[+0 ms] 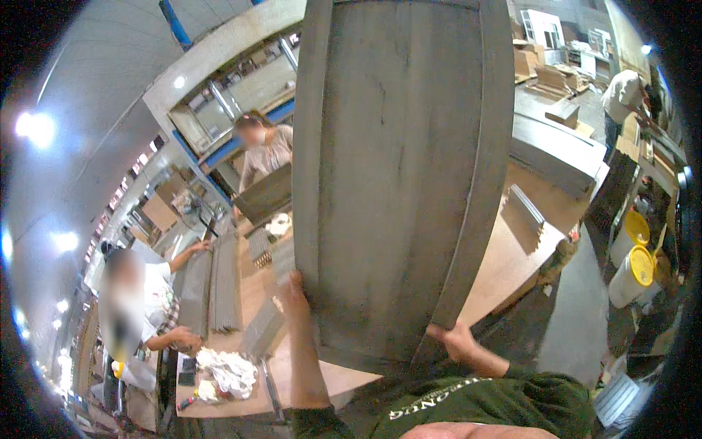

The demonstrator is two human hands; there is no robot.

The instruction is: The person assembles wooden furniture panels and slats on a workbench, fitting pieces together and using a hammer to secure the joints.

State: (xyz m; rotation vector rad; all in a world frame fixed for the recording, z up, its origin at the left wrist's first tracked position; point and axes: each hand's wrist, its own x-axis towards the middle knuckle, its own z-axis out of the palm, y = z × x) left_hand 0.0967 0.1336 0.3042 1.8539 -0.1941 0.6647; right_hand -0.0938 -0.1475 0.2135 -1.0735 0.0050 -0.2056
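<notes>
A tall grey cabinet door with a raised frame around a recessed panel stands upright in front of me and hides the middle of the view. My left hand is closed on its left edge, low down; part of the fingers goes behind the door. Near the lower right corner, my right hand grips the other edge, thumb on the front face. Beneath and behind the door lies a wooden worktable. Just left of my left forearm are a grey board and a crumpled white cloth.
A co-worker on the left reaches over stacked grey strips. Another person stands across the table beside a grey panel. At right are grey slats, stacked panels, and white buckets with yellow lids on the floor.
</notes>
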